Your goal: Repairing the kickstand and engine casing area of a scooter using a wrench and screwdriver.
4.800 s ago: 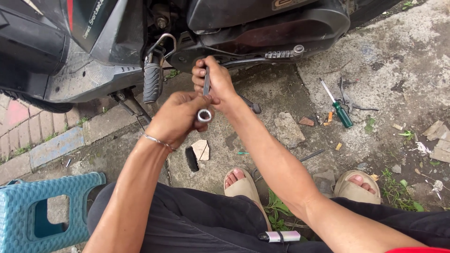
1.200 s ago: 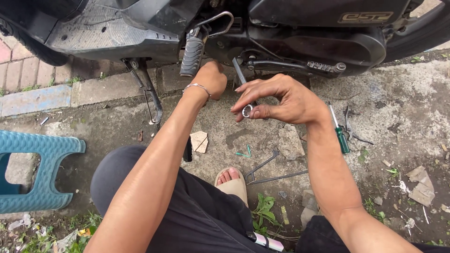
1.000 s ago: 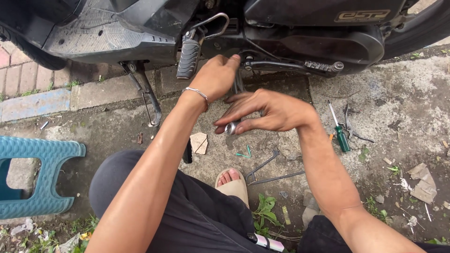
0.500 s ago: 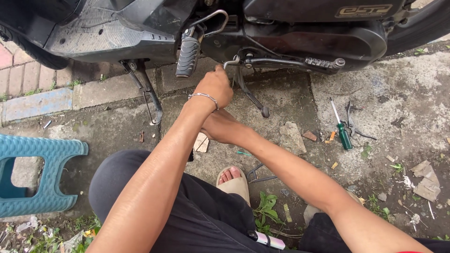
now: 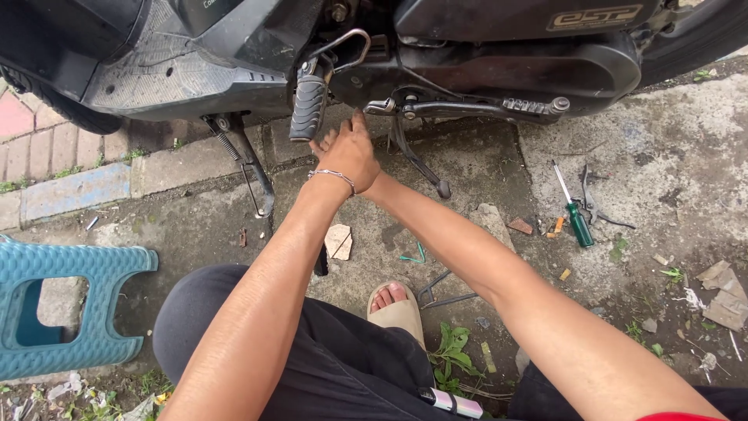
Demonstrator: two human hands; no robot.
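My left hand (image 5: pixel 347 152), with a thin bracelet on the wrist, reaches up to the underside of a black scooter (image 5: pixel 483 58), just right of a ribbed rubber footpeg (image 5: pixel 309 105). Its back faces me and its fingers point up and left, so the palm is hidden. My right forearm (image 5: pixel 467 249) runs under the left wrist, and my right hand is hidden behind the left hand. A silver kick lever (image 5: pixel 467 107) and a thin stand leg (image 5: pixel 417 160) sit just right of the hands.
A green-handled screwdriver (image 5: pixel 576 218) and pliers (image 5: pixel 594 204) lie on the concrete to the right. A small green hex key (image 5: pixel 414 256), a metal tool (image 5: pixel 440 292) and a tan scrap (image 5: pixel 339 240) lie near my sandalled foot (image 5: pixel 396 308). A blue plastic stool (image 5: pixel 74 304) stands at left.
Since a second ago my right hand, which pinched a small metal ring, has gone in under the left hand and out of sight. The left hand stays by the footpeg.
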